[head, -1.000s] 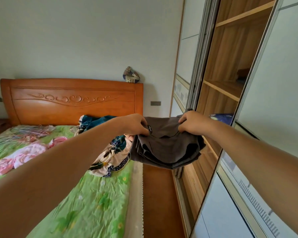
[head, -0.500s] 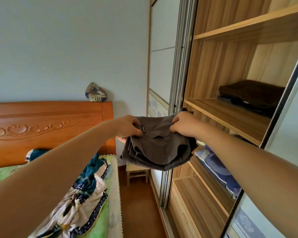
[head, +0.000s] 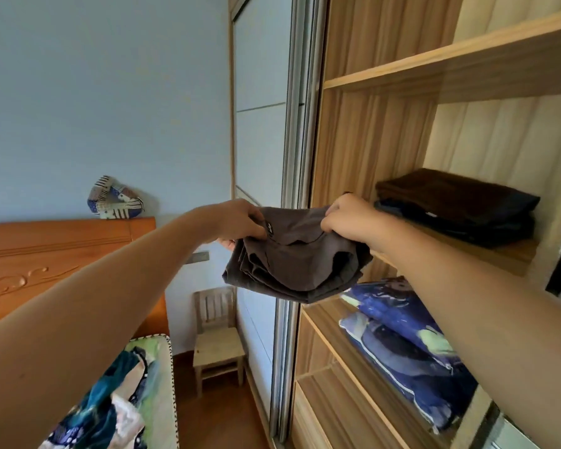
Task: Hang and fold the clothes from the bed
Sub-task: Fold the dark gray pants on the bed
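A folded dark grey garment hangs in the air in front of the open wardrobe. My left hand grips its upper left edge and my right hand grips its upper right edge. The bundle sits level with the front of the middle wooden shelf, just left of it. On that shelf lies a stack of folded dark clothes. A patterned blue and cream garment lies crumpled on the bed at the lower left.
Folded blue bedding fills the shelf below. The wardrobe's sliding door frame stands left of the shelves. A small wooden chair sits by the wall. An orange headboard carries a patchwork cushion.
The view has swung right and up from the bed to the wardrobe. Both hands have carried the grey garment toward the middle shelf, keeping the same grip.
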### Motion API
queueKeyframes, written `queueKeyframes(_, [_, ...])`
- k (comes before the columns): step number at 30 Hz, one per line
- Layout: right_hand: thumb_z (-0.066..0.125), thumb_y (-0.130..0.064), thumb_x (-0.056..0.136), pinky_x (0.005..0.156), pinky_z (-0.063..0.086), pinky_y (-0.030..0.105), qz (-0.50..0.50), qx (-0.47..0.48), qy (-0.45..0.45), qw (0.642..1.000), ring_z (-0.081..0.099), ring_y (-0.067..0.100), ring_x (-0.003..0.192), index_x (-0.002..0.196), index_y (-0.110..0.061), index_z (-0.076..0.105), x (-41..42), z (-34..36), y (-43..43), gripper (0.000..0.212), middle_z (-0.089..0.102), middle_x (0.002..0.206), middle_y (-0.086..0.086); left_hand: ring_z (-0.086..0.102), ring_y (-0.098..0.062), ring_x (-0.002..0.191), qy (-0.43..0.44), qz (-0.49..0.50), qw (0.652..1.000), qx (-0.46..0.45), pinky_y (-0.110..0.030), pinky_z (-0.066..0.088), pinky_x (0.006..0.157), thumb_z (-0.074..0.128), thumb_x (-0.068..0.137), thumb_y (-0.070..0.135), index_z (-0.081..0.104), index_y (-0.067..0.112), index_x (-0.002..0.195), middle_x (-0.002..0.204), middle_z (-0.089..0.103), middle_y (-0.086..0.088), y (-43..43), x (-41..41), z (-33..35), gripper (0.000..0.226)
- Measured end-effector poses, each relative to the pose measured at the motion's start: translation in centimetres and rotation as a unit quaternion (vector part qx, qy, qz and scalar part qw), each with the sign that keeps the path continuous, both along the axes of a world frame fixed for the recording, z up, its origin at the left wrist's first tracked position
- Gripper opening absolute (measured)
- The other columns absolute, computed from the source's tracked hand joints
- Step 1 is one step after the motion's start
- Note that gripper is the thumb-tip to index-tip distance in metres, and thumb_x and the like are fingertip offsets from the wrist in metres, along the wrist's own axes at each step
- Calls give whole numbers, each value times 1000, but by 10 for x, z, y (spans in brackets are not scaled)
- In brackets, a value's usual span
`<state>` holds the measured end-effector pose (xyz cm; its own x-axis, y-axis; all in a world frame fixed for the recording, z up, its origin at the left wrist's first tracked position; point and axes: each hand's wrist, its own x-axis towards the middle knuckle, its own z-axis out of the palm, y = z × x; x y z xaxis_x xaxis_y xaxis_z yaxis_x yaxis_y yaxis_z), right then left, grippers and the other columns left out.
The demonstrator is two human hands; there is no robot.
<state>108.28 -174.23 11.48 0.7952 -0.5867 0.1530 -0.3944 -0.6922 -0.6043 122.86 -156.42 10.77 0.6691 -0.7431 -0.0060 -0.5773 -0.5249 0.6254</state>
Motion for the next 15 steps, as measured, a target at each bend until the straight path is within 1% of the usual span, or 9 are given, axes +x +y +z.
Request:
queueKeyframes(2, [61, -11, 69, 57, 37, 31, -33, 0, -19, 999, 51, 24, 62, 71, -11, 55, 17, 2, -25, 6, 49, 66, 6, 71, -32, 88, -4, -23, 1000, -9, -37, 64, 73, 68, 90, 19, 68, 13, 117, 113, 68, -17, -28, 24, 4, 27])
queueKeyframes(3, [61, -11, 66, 59, 38, 33, -48, 2, -26, 998, 52, 25, 63, 71, -11, 55, 26, 3, -37, 7, 50, 68, 7, 71, -29, 85, -9, -39, 999, -13, -37, 64, 74, 68, 91, 19, 68, 11, 117, 112, 69, -18, -43, 38, 7, 27])
queueKeyframes(5, [61, -10, 65, 60, 37, 34, -73, 4, -41, 996, 50, 24, 63, 67, -13, 50, 41, 4, -63, 12, 47, 68, 5, 70, -24, 80, -19, -80, 996, -19, -32, 63, 68, 66, 91, 17, 68, 8, 115, 110, 69, -20, -78, 66, 12, 26])
queueKeyframes(6, [62, -9, 66, 61, 35, 35, -84, 9, -49, 995, 46, 23, 63, 65, -13, 45, 48, 5, -77, 17, 43, 67, 5, 71, -24, 81, -22, -104, 994, -20, -31, 62, 67, 65, 92, 17, 69, 7, 113, 109, 70, -20, -96, 80, 16, 24])
queueKeyframes(9, [61, -8, 64, 63, 28, 38, -126, 13, -67, 990, 37, 21, 67, 68, -14, 36, 58, 15, -118, 26, 34, 70, 5, 73, -32, 91, -34, -169, 985, -27, -39, 64, 74, 64, 93, 17, 67, 7, 115, 109, 70, -19, -156, 113, 25, 24])
queueKeyframes(10, [61, -7, 64, 63, 27, 38, -145, 11, -67, 987, 36, 21, 68, 69, -14, 35, 57, 18, -131, 27, 34, 71, 5, 72, -33, 93, -31, -188, 981, -26, -38, 63, 73, 64, 94, 17, 65, 8, 118, 110, 69, -19, -176, 119, 26, 26])
queueKeyframes(12, [61, -6, 63, 62, 30, 36, -202, 17, -67, 977, 41, 22, 66, 68, -12, 39, 47, 27, -155, 23, 38, 69, 6, 71, -29, 89, -17, -234, 972, -29, -32, 62, 66, 65, 95, 18, 61, 12, 123, 110, 68, -16, -219, 123, 29, 29])
queueKeyframes(14, [61, -7, 62, 60, 35, 35, -267, 16, -67, 961, 46, 23, 63, 66, -12, 44, 26, 33, -178, 19, 41, 65, 6, 70, -27, 94, 15, -290, 956, -38, -35, 61, 71, 66, 95, 19, 59, 14, 127, 113, 66, -14, -264, 117, 32, 34])
queueKeyframes(15, [62, -7, 64, 59, 35, 36, -293, 13, -61, 954, 44, 23, 62, 66, -13, 43, 14, 35, -185, 20, 39, 63, 6, 69, -25, 95, 27, -316, 948, -41, -35, 62, 72, 67, 95, 18, 57, 16, 131, 115, 65, -11, -286, 110, 33, 38])
